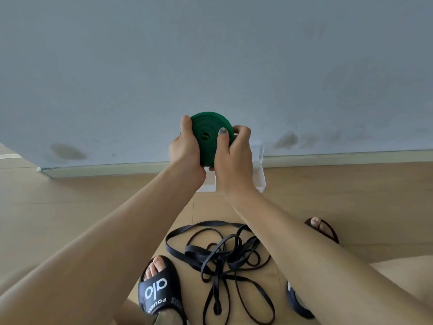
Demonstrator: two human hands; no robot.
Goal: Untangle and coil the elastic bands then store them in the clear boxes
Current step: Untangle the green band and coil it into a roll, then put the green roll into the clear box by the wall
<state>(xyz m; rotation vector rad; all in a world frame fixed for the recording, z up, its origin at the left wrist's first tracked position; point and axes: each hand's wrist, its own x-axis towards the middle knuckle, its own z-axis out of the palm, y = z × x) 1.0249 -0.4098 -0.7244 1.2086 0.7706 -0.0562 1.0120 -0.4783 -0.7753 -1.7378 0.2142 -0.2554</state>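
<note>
Both hands clamp a flat green rubber band wound into a tight disc-shaped coil (pixel 212 137): the left hand (pixel 186 148) curls round its left rim, thumb up along the edge, and the right hand (pixel 234 156) wraps the right rim with its thumb pressed across the coil's ribbed face. The coil is held upright in the air, its spiral face toward the camera, in front of the matte grey wall (pixel 210 55) and just above a clear plastic box (pixel 259 177) — mostly hidden behind the wrists, so its inside cannot be made out. That box sits on the pale wood-look floor (pixel 70 207) against the wall's skirting edge. Nearer the lower edge of the floor lies a loose tangle of thin, flat black elastic bands (pixel 220 261), between two black slide sandals (pixel 159 289); the right one is largely covered by the right forearm.
</note>
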